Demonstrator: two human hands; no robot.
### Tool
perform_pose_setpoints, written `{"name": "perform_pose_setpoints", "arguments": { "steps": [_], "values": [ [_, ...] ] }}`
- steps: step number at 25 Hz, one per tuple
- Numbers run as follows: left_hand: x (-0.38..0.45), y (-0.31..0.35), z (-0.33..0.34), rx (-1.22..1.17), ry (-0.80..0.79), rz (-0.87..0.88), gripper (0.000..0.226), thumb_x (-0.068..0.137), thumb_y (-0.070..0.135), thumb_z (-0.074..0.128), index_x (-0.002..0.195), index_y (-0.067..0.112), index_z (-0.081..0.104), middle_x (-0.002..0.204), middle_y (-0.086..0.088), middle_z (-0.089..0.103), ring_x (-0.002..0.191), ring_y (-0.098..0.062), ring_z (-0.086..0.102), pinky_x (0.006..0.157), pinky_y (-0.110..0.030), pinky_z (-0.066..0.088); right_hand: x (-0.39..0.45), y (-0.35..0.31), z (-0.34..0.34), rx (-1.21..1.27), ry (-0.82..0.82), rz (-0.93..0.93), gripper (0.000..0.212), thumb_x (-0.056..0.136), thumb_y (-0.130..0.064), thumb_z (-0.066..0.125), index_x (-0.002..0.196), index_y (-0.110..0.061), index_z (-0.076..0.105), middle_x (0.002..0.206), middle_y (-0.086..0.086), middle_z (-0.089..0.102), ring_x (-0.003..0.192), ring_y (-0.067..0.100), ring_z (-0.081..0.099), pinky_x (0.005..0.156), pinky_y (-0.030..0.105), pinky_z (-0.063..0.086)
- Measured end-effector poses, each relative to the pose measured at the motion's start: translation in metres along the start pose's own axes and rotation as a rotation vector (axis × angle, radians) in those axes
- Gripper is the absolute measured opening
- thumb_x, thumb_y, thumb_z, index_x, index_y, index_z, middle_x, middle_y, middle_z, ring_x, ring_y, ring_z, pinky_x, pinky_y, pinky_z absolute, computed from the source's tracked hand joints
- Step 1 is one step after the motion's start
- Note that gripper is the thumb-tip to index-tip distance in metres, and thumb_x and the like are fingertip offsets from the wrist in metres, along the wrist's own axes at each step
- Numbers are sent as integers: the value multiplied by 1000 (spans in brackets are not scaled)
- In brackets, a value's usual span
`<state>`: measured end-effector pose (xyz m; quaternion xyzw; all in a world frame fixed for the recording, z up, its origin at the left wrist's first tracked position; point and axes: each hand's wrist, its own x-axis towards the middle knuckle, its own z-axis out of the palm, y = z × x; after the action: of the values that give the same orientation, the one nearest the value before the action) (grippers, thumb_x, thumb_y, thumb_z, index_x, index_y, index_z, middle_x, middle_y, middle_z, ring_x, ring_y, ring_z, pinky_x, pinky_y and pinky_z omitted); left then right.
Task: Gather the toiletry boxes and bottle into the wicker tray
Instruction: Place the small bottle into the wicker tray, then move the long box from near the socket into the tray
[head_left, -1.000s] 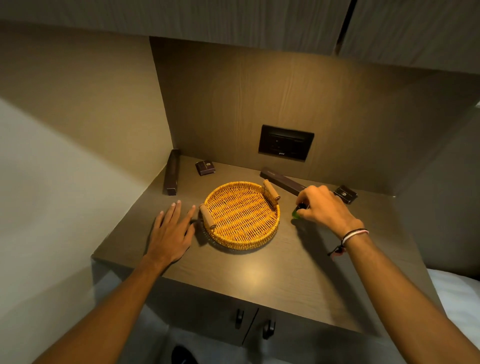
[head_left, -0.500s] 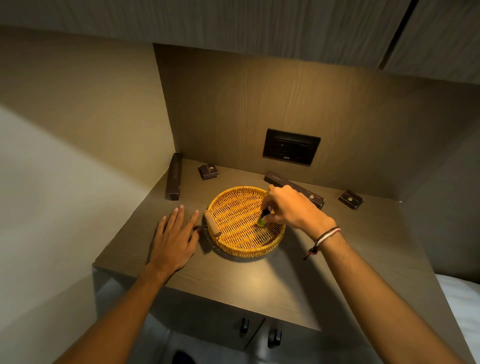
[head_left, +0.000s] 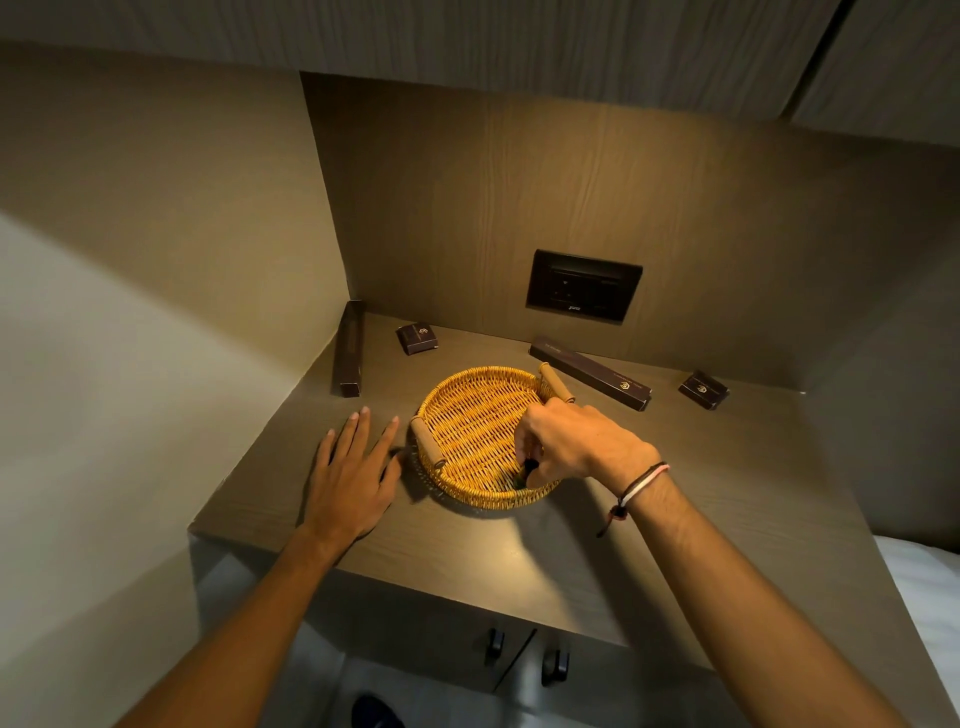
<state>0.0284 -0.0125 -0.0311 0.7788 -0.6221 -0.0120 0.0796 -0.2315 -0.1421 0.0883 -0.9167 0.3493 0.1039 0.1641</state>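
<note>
Wicker tray (head_left: 470, 415): round, two wooden handles, on the countertop (head_left: 701, 493).
Tray contents: a small dark-capped bottle (head_left: 529, 467) near the tray's front right rim (mostly hidden by fingers).
Right hand (head_left: 576, 441): over the tray, fingers pinched on the bottle.
Left hand (head_left: 353, 478): flat on the countertop, fingers spread, beside the tray's left handle.
Outside the tray: left long box (head_left: 349, 349), right long box (head_left: 592, 371), left small box (head_left: 417, 338), right small box (head_left: 703, 389).

Wicker tray (head_left: 470, 415): golden-yellow weave, tan handles. Four boxes (head_left: 589, 371): dark brown, gold logos. Desk (head_left: 701, 483): grey-brown woodgrain. Socket plate (head_left: 583, 286), frame centre: black.
</note>
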Motion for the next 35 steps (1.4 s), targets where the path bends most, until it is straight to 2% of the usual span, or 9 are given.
{"name": "perform_pose_setpoints", "arguments": {
  "steps": [9,13,15,17,19,24,27,31,35],
  "values": [
    [1,-2,1,18,-13,-3,64,95,51,20,154,28,14,164,-15,16,152,-29,12,123,-51,14,-9,-1,0,11,-24,30,49,71,-40,89,111,-26,65,100,-6,55,100,16,55,81,37,52],
    [0,-1,0,24,-3,2,70,90,56,7,154,28,14,164,-15,17,152,-29,13,123,-51,15,-11,7,-17,131,-24,107,54,64,-62,84,105,-31,68,112,-4,60,103,19,61,82,41,55],
    [-1,0,-2,12,0,3,73,88,56,5,154,27,15,164,-15,17,152,-29,13,123,-51,15,-9,25,-30,226,63,150,51,68,-66,79,101,-29,70,101,-9,62,95,15,63,76,38,57],
    [-1,1,-3,-3,4,-3,73,88,56,5,154,27,15,164,-15,17,152,-29,13,123,-51,14,-1,50,-38,280,221,226,34,80,-53,76,99,-25,70,96,-7,66,96,17,65,75,36,56],
    [-1,1,-3,-10,-2,-2,73,88,57,4,155,28,13,164,-14,15,153,-28,11,123,-51,13,12,75,-38,248,368,365,27,89,-37,73,109,-20,68,108,4,69,105,25,65,81,40,55],
    [-1,0,-1,-12,-10,-5,65,94,53,14,155,28,14,164,-13,15,153,-27,10,123,-50,12,31,108,-9,67,312,639,35,92,-18,70,126,-14,63,120,17,67,113,36,62,91,47,54],
    [0,0,0,-15,-6,-10,62,96,50,21,154,29,15,164,-13,16,153,-27,11,123,-50,12,27,114,-3,30,361,653,28,93,-15,67,121,-13,63,118,18,66,110,38,63,89,48,54],
    [0,0,1,-20,3,-4,62,96,49,23,154,28,18,164,-14,18,152,-28,13,123,-51,14,15,103,-20,87,391,629,36,87,-19,76,120,-15,61,122,19,62,114,40,59,87,45,47],
    [0,-1,3,-30,9,-5,62,96,49,25,154,27,20,163,-15,19,152,-29,14,122,-52,15,-3,79,-47,161,567,541,34,81,-23,82,109,-18,65,112,16,66,105,38,63,75,39,46]
  ]
}}
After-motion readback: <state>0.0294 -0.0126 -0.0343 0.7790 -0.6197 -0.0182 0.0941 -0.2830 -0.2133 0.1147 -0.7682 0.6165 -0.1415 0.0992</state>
